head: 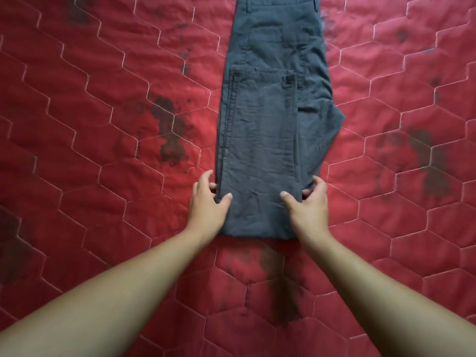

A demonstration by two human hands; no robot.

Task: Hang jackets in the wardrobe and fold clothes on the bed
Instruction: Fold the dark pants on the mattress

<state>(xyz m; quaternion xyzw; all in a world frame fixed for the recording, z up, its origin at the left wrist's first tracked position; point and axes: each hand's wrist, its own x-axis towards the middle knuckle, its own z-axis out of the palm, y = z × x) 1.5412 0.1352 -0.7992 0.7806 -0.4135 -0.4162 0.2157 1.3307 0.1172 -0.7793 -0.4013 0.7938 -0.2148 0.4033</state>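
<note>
The red quilted bedspread (pixel 90 112), stitched in hexagons and marked with dark blotches, serves as the flat surface for folding.

The left hand (pixel 207 202) is at the left edge of the grey trousers (pixel 262 140), close to their near end. Its thumb lies on top of the cloth and its fingers curl in at the edge, so it pinches the layers together. The fingertips are hidden and seem to be tucked underneath, though I cannot be sure.

The trousers lie lengthwise in the middle of the bed, with the waistband (pixel 280 3) at the far end. The legs are doubled back over the upper part, so the hems (pixel 262 73) rest partway up and the fold faces the person. On the right, the lower layer bulges out past the upper one.

The right hand (pixel 310 204) mirrors the left at the right edge: thumb on top, fingers curled around the edge, gripping the same folded layers. Holding both sides at the same level would keep the layers square. I judge this is in order to lift the near end and carry it towards the waistband for another fold.

No wardrobe, drawer or basket shows here, and no jackets either.
</note>
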